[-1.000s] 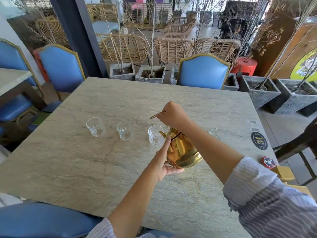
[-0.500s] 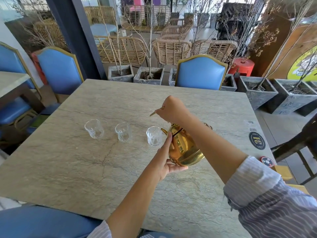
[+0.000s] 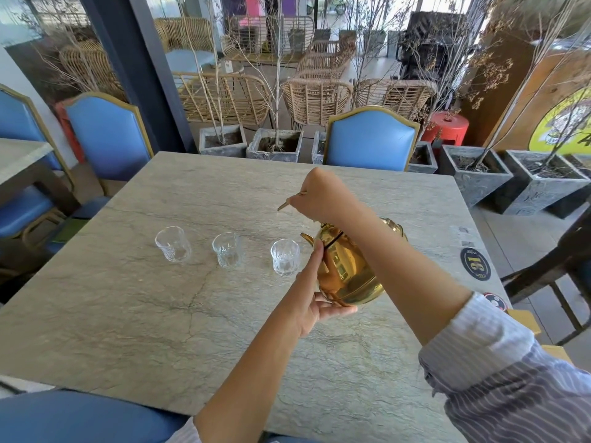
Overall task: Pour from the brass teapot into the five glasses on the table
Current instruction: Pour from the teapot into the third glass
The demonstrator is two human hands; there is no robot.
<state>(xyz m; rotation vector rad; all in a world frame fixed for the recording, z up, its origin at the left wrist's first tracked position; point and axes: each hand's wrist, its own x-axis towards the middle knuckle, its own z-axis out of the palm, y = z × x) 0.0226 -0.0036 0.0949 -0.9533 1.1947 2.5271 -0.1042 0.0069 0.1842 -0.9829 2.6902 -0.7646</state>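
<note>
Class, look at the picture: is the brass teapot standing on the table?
No: the brass teapot is held tilted above the table, with the left hand under its base and the right hand above it.

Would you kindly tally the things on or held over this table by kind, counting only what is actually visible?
Glasses: 3, at and; any others are hidden by the arms.
Brass teapot: 1, held by the left hand and right hand.
Round stickers: 2, and.
Total: 6

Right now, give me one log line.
brass teapot tilted, airborne | right hand on handle | left hand under base | three glasses visible
</note>
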